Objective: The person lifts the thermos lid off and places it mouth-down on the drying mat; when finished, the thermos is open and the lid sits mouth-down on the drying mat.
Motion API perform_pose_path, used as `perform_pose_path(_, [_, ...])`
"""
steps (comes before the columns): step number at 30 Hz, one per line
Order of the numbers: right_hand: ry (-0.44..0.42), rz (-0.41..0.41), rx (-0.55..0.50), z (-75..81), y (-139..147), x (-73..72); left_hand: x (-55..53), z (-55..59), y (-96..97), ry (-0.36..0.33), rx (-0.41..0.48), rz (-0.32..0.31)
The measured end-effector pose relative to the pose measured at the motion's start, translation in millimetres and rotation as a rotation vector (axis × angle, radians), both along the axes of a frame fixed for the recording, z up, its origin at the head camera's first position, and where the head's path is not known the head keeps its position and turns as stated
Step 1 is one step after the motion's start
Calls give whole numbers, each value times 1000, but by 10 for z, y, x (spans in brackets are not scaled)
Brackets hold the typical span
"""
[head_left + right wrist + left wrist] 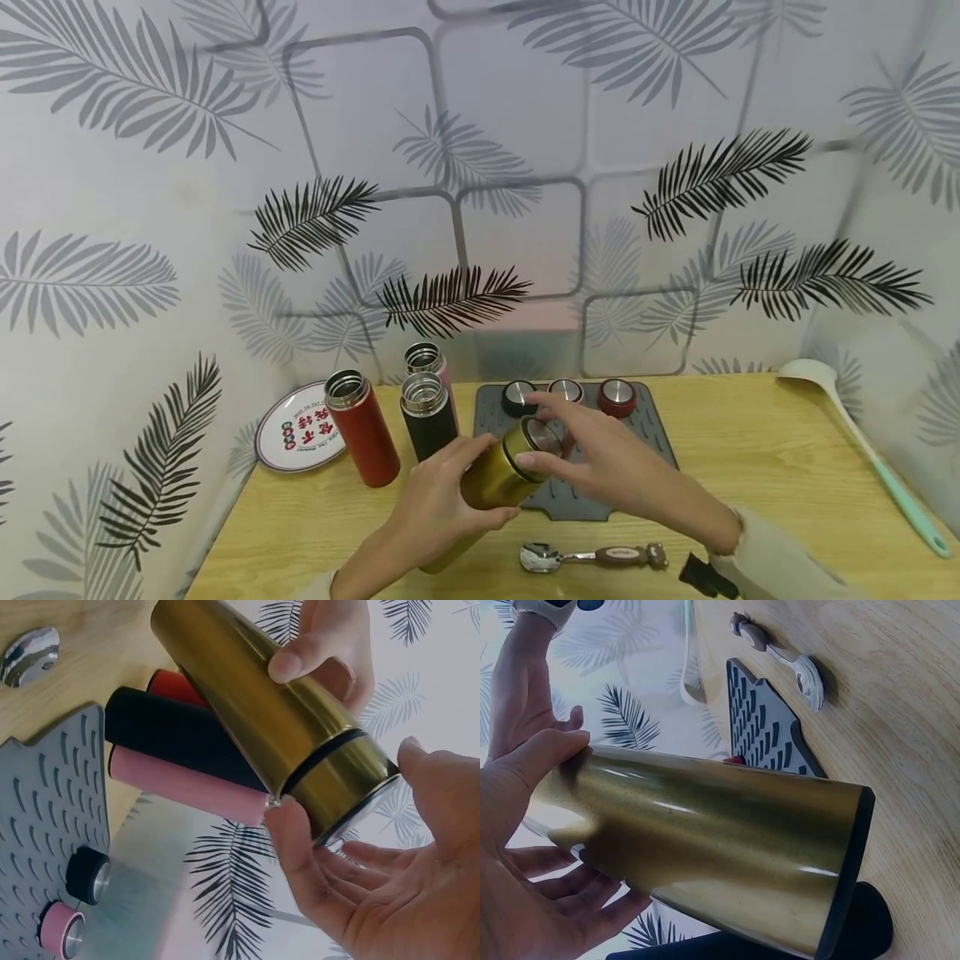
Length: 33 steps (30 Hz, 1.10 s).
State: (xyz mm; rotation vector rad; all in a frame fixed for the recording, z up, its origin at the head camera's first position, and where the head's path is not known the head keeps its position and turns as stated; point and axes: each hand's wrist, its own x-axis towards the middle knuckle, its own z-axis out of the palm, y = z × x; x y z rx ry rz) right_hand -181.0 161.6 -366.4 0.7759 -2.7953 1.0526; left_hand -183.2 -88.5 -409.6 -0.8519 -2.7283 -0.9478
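A gold thermos flask (489, 477) is tilted above the table, its lid end up and to the right. Wrapped around the flask's body is my left hand (431, 504), thumb on one side and fingers on the other. My right hand (611, 450) holds the gold lid (346, 786) between thumb and fingers; the lid sits on the flask, with a dark ring below it. To the left stand a red flask (367, 437), a black flask (431, 427) and a pink flask (448, 379), all upright without lids.
A grey mat (648, 429) bears a black lid (516, 407), a pink lid (564, 388) and a red lid (618, 400). In front lies a spoon (622, 556). A ladle (862, 442) lies at the right, and a plate (266, 446) leans against the left wall.
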Motion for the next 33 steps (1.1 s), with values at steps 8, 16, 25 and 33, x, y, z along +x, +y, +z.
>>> perform_pose_path(8, [-99,154,-151,-41,-3,-56,7,-30,-45,-39,6,-4])
perform_pose_path(16, [-45,432,-195,-103,127,-202,4,-88,-79,-48,19,-14])
perform_pose_path(25, [-2,219,-127,56,160,-124,-3,-94,-57,-28,37,-23])
perform_pose_path(33, [85,117,-164,23,92,-105,33,-61,-29,3,21,-20])
